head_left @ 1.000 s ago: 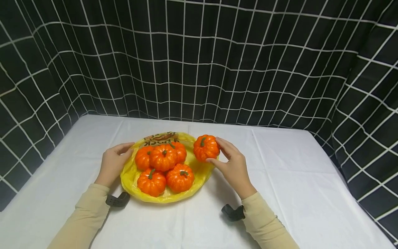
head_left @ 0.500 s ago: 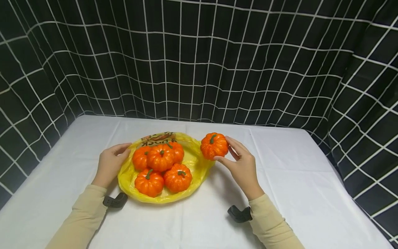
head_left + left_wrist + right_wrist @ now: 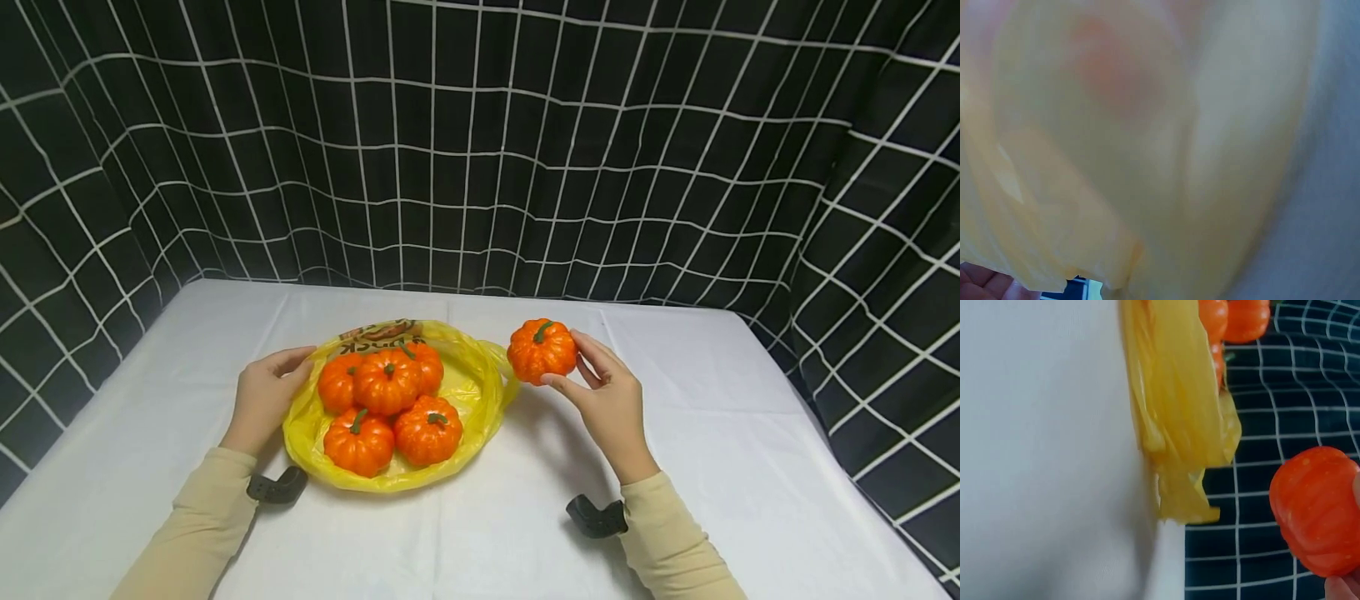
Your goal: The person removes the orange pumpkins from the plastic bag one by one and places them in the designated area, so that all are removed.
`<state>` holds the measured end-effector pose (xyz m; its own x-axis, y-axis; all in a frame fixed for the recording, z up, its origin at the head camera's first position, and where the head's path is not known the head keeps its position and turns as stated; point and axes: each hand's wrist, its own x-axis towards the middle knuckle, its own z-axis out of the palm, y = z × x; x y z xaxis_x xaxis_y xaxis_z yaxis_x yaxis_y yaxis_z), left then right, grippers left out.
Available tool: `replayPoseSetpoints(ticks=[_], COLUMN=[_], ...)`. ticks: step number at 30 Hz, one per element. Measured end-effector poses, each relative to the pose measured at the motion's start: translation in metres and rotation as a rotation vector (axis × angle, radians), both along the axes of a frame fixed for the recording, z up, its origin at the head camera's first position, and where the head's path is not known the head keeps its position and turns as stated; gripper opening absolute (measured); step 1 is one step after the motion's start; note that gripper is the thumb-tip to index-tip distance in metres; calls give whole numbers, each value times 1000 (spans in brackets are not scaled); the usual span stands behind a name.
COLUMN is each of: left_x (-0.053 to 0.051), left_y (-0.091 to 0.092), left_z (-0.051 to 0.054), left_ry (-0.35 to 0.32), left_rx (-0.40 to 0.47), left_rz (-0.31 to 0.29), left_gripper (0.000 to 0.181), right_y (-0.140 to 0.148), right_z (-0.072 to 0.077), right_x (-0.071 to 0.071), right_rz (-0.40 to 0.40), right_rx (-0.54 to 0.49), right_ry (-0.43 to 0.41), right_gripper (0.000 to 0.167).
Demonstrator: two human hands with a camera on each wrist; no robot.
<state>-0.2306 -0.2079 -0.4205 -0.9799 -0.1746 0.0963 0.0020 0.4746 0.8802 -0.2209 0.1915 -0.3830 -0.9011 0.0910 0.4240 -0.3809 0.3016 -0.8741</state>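
One orange pumpkin [image 3: 542,352], squat, no long axis evident: was clamped between fingers and thumb of the right hand [image 3: 611,408], left of its palm, just right of the yellow bag [image 3: 480,404]. Left hand [image 3: 267,393], farther off: lay at the bag's left rim; whether its fingers pinched was unclear.

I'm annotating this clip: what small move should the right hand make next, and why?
Probably lower the held pumpkin onto the white cloth right of the yellow bag: the right hand has carried it rightward past the bag's rim, and the right wrist view shows it raised, apart from the bag.
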Motion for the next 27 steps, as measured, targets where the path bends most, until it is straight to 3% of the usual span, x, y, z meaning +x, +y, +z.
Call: replayPoseSetpoints(ticks=[27], left_x=[2], left_y=[1], left_z=[-1], left_ry=[11], left_rx=[4], left_rz=[7], left_gripper=[37], right_y=[25], right_z=[-12], right_x=[-11], right_rz=[-77], right_rx=[-105], right_ry=[-231], right_gripper=[66])
